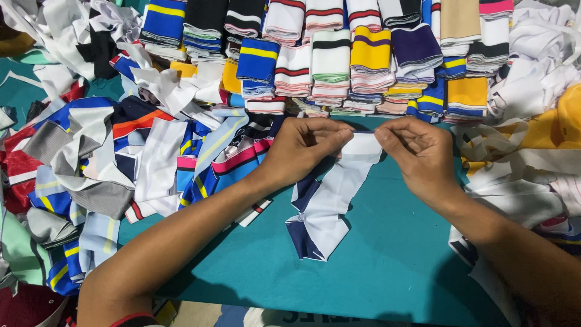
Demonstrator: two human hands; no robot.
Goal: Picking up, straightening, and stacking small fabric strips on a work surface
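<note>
**stitchfan:** Why's the white and navy strip [330, 194] held like that?

**ribguy:** Looks to me like both hands pinch its top edge to keep it stretched flat. The left hand [301, 148] and the right hand [417, 150] each have fingers clamped on a corner, close together, and the rest of the strip trails down toward the wrists on the teal surface [375, 266].

**stitchfan:** And the neat folded stacks [339, 60] beyond the hands?

**ribguy:** Sorted by colour, I'd guess. The loose pile [121, 163] sits left of the left hand. Can't see the fingertips' grip well; knuckles hide the strip's edge, and the right-side heap is cut off.
</note>
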